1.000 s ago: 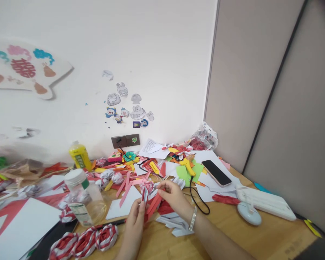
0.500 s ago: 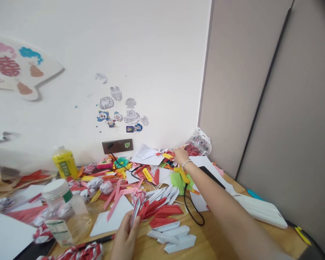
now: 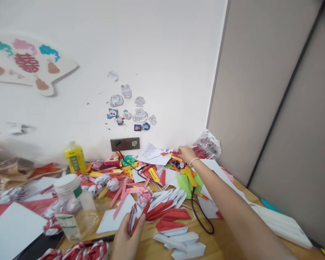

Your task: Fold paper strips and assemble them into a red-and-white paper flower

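Note:
My left hand [image 3: 130, 231] is closed around a folded red-and-white paper piece [image 3: 134, 216] at the front. Just beyond it shows a pink-and-white paper rose [image 3: 144, 197]; whether it joins the held piece, I cannot tell. Far back by the wall, my right hand [image 3: 186, 154] reaches into the heap of coloured paper scraps [image 3: 176, 156]. Its fingers are curled, and anything between them is too small to make out. A yellow glue gun [image 3: 189, 176] lies below the right wrist. Folded red strips [image 3: 173, 215] and white strips [image 3: 182, 240] lie right of my left hand.
A clear jar [image 3: 74, 206] and a yellow bottle [image 3: 75, 159] stand at left. Red-and-white paper twists [image 3: 83, 251] lie in front. The black cord [image 3: 202, 220] loops over the wooden table. A crinkled clear bag [image 3: 208, 143] sits in the back corner near the grey panel.
The view has swung slightly left. The folded paper in my left hand is tilted differently, with more red showing. My right hand stays at the back heap, its fingers lifted a little.

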Demonstrator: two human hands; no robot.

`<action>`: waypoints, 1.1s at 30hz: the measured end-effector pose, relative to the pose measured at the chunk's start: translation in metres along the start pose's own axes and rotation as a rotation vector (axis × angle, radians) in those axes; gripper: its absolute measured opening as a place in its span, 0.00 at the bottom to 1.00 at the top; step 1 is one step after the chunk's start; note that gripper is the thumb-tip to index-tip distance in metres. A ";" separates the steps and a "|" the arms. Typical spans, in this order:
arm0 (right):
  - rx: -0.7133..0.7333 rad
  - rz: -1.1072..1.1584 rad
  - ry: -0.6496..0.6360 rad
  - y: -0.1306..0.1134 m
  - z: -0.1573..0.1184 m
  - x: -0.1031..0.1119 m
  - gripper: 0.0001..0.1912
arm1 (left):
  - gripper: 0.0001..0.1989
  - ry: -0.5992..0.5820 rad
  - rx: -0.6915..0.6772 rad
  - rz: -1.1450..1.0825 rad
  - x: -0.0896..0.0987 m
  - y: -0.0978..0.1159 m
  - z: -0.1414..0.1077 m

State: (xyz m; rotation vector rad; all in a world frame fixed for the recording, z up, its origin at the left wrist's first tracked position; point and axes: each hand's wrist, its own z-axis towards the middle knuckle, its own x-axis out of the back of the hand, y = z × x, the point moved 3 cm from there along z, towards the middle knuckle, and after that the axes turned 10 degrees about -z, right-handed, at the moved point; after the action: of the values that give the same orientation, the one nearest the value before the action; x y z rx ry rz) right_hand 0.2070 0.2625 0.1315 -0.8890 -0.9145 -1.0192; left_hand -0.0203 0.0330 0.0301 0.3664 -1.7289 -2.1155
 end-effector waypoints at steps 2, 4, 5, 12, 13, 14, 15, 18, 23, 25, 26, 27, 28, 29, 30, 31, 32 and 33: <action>0.040 0.057 0.076 -0.006 -0.016 0.014 0.06 | 0.21 0.001 0.022 -0.018 0.002 0.003 0.000; 0.062 0.134 0.138 -0.015 -0.037 0.024 0.06 | 0.22 -0.001 0.034 -0.038 0.004 0.005 0.000; 0.070 0.174 0.154 -0.021 -0.049 0.026 0.07 | 0.22 0.003 0.033 -0.045 0.005 0.006 0.000; 0.168 1.105 0.042 -0.072 -0.135 0.006 0.10 | 0.25 -0.037 0.056 -0.131 0.003 0.007 -0.002; 0.153 1.139 0.009 -0.079 -0.145 0.002 0.10 | 0.25 -0.064 0.053 -0.142 0.002 0.007 -0.002; 0.137 1.154 -0.029 -0.086 -0.153 -0.003 0.10 | 0.24 -0.080 0.043 -0.150 0.001 0.008 -0.003; 0.109 1.166 -0.063 -0.091 -0.160 -0.009 0.09 | 0.23 -0.096 0.032 -0.159 0.000 0.008 -0.003; 0.037 1.250 -0.080 -0.101 -0.172 -0.023 0.11 | 0.21 -0.163 0.018 -0.180 -0.004 0.008 -0.003; 0.040 1.178 -0.031 -0.097 -0.178 -0.027 0.09 | 0.16 -0.235 -0.001 -0.094 -0.008 0.007 -0.003; 0.098 1.020 0.049 -0.092 -0.179 -0.018 0.11 | 0.14 -0.217 -0.038 -0.048 -0.008 0.009 -0.003; 0.159 0.926 0.085 -0.091 -0.180 -0.013 0.13 | 0.13 -0.213 -0.047 -0.033 -0.008 0.011 -0.002; 0.235 0.838 0.118 -0.091 -0.181 -0.007 0.13 | 0.12 -0.215 -0.053 -0.029 -0.008 0.012 -0.002; 0.304 0.766 0.145 -0.092 -0.183 -0.002 0.12 | 0.12 -0.218 -0.055 -0.034 -0.009 0.013 -0.003; 0.347 0.708 0.166 -0.092 -0.183 0.001 0.10 | 0.12 -0.228 -0.049 -0.044 -0.009 0.013 -0.003; 0.375 0.657 0.193 -0.092 -0.184 0.005 0.09 | 0.12 -0.237 -0.038 -0.056 -0.009 0.013 -0.004; 0.393 0.615 0.218 -0.092 -0.185 0.007 0.09 | 0.13 -0.246 -0.021 -0.066 -0.010 0.013 -0.004; 0.409 0.575 0.238 -0.093 -0.186 0.009 0.08 | 0.14 -0.253 0.003 -0.074 -0.010 0.012 -0.005; 0.432 0.536 0.251 -0.093 -0.186 0.010 0.08 | 0.16 -0.254 0.028 -0.081 -0.010 0.011 -0.006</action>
State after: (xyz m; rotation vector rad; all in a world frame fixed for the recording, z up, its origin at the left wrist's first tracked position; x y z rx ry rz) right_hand 0.1582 0.0638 0.0917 -0.5741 -0.5997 -0.4305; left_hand -0.0076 0.0308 0.0393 0.1849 -1.9140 -2.2802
